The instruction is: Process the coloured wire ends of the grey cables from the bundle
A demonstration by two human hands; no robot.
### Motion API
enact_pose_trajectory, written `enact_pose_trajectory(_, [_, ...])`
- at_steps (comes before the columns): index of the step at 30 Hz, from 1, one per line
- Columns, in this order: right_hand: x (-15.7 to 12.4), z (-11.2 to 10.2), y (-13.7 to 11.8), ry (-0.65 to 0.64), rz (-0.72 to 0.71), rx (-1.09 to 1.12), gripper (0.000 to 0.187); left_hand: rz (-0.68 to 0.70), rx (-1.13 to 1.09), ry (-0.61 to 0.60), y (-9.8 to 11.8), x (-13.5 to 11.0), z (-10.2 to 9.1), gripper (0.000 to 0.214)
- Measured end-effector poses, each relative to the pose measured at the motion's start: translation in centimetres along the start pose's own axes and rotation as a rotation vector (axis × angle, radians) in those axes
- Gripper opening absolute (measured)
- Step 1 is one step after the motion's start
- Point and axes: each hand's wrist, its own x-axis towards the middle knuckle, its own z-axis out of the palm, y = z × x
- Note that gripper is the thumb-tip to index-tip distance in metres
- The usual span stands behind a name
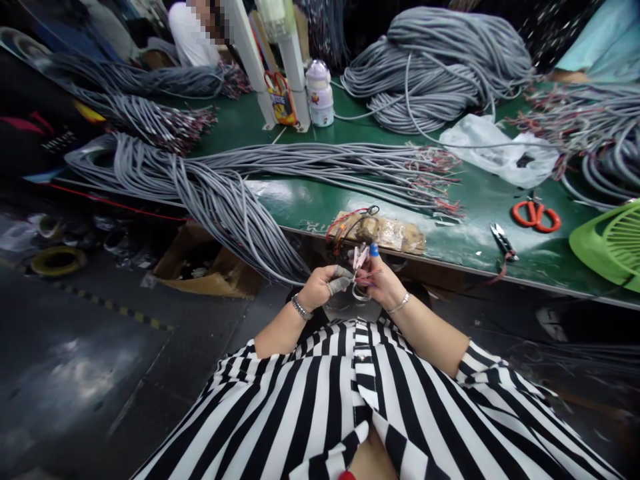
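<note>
Both hands meet in front of my body, just off the table's near edge. My left hand (325,287), with grey coverings on its fingertips, is closed in a pinch at the end of a grey cable (360,295). My right hand (384,285) has a blue cover on its thumb tip. Its fingers are closed on thin red and pale wires (369,274) that fan out from the cable end. Exactly where the cable sheath stops is hidden by the fingers. A long bundle of grey cables (220,193) hangs over the edge close to my left hand.
On the green table (480,193) lie orange-handled scissors (536,215), small snips (503,241), a plastic bag (500,150) and a taped block (390,232). Coiled cables (440,67) and a bottle (319,93) stand behind. A green basket (610,243) is right; a cardboard box (205,283) sits below left.
</note>
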Motion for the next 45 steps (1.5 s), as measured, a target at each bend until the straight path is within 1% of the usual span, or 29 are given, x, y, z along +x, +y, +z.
enact_pose_trajectory(3, [-0.5, -0.2, 0.1, 0.033, 0.002, 0.136, 0.059, 0.001, -0.007, -0.041, 0.3, -0.8, -0.1, 0.041])
enact_pose_trajectory(6, [-1.0, -0.7, 0.2, 0.069, 0.055, 0.180, 0.060, 0.035, -0.008, -0.065, 1.0, -2.1, 0.0, 0.038])
enact_pose_trajectory(8, [-1.3, -1.1, 0.1, 0.083, 0.090, 0.175, 0.058, 0.066, 0.002, -0.101, 1.4, -3.1, 0.0, 0.037])
enact_pose_trajectory(11, [-1.7, -1.4, -0.1, 0.050, 0.110, 0.125, 0.056, 0.122, 0.040, -0.140, 1.7, -4.4, -0.2, 0.034])
enact_pose_trajectory(14, [-1.9, -1.2, -0.7, -0.020, 0.113, 0.061, 0.056, 0.157, 0.057, -0.077, 1.7, -5.0, -0.7, 0.029])
enact_pose_trajectory(17, [-1.8, -0.7, -1.4, -0.051, 0.106, 0.003, 0.054, 0.133, 0.020, -0.007, 1.7, -4.5, -1.0, 0.028])
enact_pose_trajectory(20, [-1.6, -0.2, -1.9, -0.023, 0.055, -0.070, 0.051, 0.095, -0.009, 0.026, 1.9, -3.2, -1.1, 0.032])
enact_pose_trajectory(24, [-1.5, -0.2, -1.5, 0.031, -0.062, -0.180, 0.048, 0.065, -0.052, 0.044, 1.9, -1.4, -0.8, 0.037])
enact_pose_trajectory(27, [-1.3, -0.3, -0.8, 0.050, -0.123, -0.197, 0.054, 0.039, -0.078, 0.055, 1.6, -0.4, -0.7, 0.039])
enact_pose_trajectory(30, [-1.0, -0.3, -0.5, 0.042, -0.083, -0.150, 0.059, 0.031, -0.093, 0.049, 1.3, 0.3, -0.6, 0.040])
enact_pose_trajectory(33, [-0.6, 0.1, -0.6, 0.047, -0.032, -0.077, 0.059, 0.025, -0.101, 0.033, 1.1, 0.9, -0.5, 0.042])
enact_pose_trajectory(39, [-0.3, 0.8, -0.7, 0.154, -0.105, -0.052, 0.055, -0.002, -0.065, -0.015, 0.9, 1.7, -0.1, 0.042])
enact_pose_trajectory(42, [-0.3, 0.9, -0.6, 0.157, -0.103, -0.043, 0.055, -0.002, -0.055, -0.029, 0.8, 1.8, -0.1, 0.042])
enact_pose_trajectory(45, [-0.4, 0.9, -0.5, 0.151, -0.063, 0.009, 0.056, -0.002, -0.060, -0.023, 0.7, 1.7, -0.1, 0.041])
